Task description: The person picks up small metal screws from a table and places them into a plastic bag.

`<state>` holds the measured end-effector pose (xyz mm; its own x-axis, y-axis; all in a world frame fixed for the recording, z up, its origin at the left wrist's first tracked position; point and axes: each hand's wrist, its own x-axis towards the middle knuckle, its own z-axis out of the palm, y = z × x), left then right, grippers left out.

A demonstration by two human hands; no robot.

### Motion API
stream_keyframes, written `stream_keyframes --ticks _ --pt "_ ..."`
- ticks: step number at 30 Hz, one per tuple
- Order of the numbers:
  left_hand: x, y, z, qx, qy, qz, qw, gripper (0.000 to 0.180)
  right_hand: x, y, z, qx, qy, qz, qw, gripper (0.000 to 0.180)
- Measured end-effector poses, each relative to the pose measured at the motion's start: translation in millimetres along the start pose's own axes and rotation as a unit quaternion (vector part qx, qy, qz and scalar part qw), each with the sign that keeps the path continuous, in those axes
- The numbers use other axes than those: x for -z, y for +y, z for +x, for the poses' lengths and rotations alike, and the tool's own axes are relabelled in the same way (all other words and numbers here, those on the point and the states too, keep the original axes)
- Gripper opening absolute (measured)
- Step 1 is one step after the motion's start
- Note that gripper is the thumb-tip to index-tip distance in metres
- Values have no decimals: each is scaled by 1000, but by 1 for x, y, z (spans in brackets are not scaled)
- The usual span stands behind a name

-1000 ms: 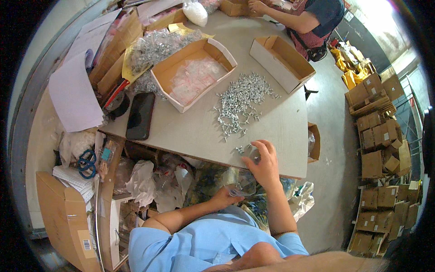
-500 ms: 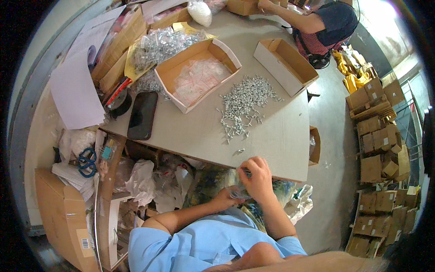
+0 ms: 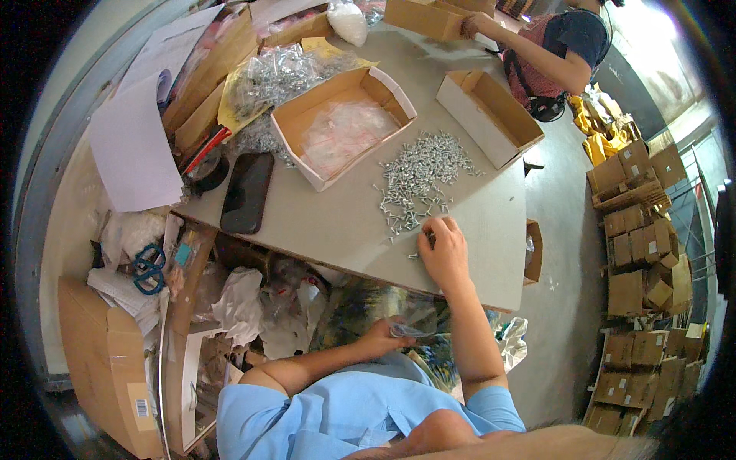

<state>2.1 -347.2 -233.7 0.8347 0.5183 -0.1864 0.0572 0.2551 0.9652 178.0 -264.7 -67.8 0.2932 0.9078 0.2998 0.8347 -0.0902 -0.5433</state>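
Observation:
A loose heap of small silver screws (image 3: 422, 172) lies on the grey table. At its near edge, my right hand (image 3: 445, 249) rests on the tabletop with its fingers curled down; what they hold, if anything, is hidden under them. One stray screw (image 3: 414, 256) lies just left of those fingers. Below the table edge, over my lap, my left hand (image 3: 378, 339) is closed on a small clear plastic bag (image 3: 412, 330). More clear bags (image 3: 349, 136) fill a shallow cardboard tray (image 3: 328, 178) left of the heap.
An open narrow box (image 3: 491, 130) stands beyond the heap. A black phone (image 3: 247, 192), tape roll (image 3: 208, 175) and filled bags (image 3: 280, 77) occupy the left. Across the table, a co-worker's hand (image 3: 477, 27) touches a carton (image 3: 425, 19). Cardboard boxes (image 3: 636, 238) are stacked at right.
My right hand has moved away from the bag, forward onto the table by the screws. My left hand keeps the bag over my lap. The co-worker's arm and carton have shifted.

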Motion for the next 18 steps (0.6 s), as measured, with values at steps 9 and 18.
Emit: stream_keyframes --ticks 9,18 --pt "0 30 -6 78 -22 -61 995 44 30 -37 -35 72 -244 -7 967 15" --pt "-1 -2 1 27 -17 -4 999 45 5 -13 9 32 -33 37 998 16"
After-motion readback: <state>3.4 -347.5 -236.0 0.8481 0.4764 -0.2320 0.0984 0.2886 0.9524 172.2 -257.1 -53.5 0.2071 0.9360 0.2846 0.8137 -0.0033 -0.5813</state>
